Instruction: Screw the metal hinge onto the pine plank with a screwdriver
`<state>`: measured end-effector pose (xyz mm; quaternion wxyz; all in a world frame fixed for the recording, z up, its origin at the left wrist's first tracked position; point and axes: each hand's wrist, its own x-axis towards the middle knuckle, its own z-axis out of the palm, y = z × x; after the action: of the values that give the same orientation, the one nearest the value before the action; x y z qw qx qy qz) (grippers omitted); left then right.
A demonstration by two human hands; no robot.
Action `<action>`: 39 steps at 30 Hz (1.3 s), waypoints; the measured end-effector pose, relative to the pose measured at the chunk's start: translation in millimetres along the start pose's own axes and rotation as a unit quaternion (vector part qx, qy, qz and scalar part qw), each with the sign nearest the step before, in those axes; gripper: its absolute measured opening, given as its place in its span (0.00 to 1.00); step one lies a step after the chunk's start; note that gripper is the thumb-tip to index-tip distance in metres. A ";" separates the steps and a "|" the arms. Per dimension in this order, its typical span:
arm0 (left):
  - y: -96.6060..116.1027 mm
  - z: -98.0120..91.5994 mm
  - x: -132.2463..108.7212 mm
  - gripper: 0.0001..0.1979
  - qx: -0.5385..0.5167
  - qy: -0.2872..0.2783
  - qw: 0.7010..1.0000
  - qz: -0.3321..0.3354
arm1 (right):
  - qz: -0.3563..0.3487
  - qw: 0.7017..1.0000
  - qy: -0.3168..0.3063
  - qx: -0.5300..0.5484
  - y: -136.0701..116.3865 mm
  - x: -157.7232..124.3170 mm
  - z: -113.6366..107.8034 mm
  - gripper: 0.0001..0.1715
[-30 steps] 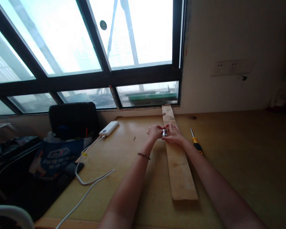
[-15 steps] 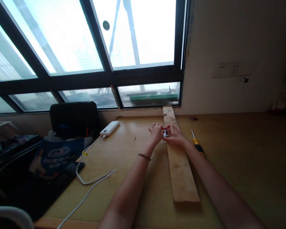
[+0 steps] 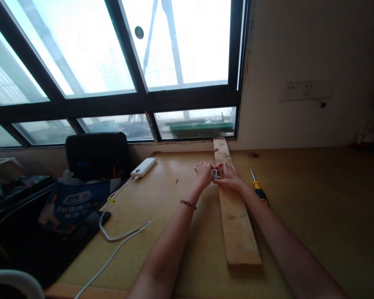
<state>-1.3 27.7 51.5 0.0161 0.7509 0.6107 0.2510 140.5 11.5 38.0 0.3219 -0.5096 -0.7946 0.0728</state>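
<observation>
Both my hands meet over a long wooden plank [image 3: 237, 224] that lies lengthwise on the wooden table [image 3: 314, 199]. My left hand [image 3: 203, 173] and my right hand [image 3: 228, 176] pinch a small shiny metal piece [image 3: 217, 174], perhaps a hinge, between their fingertips, right above the plank's left edge. A bracelet sits on my left wrist. A screwdriver [image 3: 258, 187] with a yellow and black handle lies on the table just right of my right hand.
A small screw [image 3: 176, 181] lies left of my hands. A white power bank [image 3: 143, 167] with a white cable [image 3: 118, 236] sits at the table's left. A black chair and a blue bag [image 3: 71, 203] stand beyond the left edge. Wall sockets [image 3: 305, 90] are on the right wall.
My hands stay on the metal piece over the plank. The view has shifted very slightly.
</observation>
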 end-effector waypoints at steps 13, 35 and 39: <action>-6.6 -2.1 5.6 0.11 -0.142 -0.099 0.982 -0.080 | 0.001 1.000 -0.006 0.001 1.4 0.8 1.6 0.36; -19.8 11.6 9.0 0.09 -0.417 -0.125 0.893 -0.119 | -0.005 1.000 -0.009 -0.001 2.4 1.6 2.6 0.36; -25.0 27.9 13.7 0.07 -0.457 -0.092 0.873 -0.143 | -0.005 1.000 -0.009 -0.002 4.6 3.0 4.3 0.37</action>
<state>-11.2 54.7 23.7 0.4497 0.5837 0.5243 0.4267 140.7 17.2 33.9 0.3137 -0.5058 -0.8002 0.0745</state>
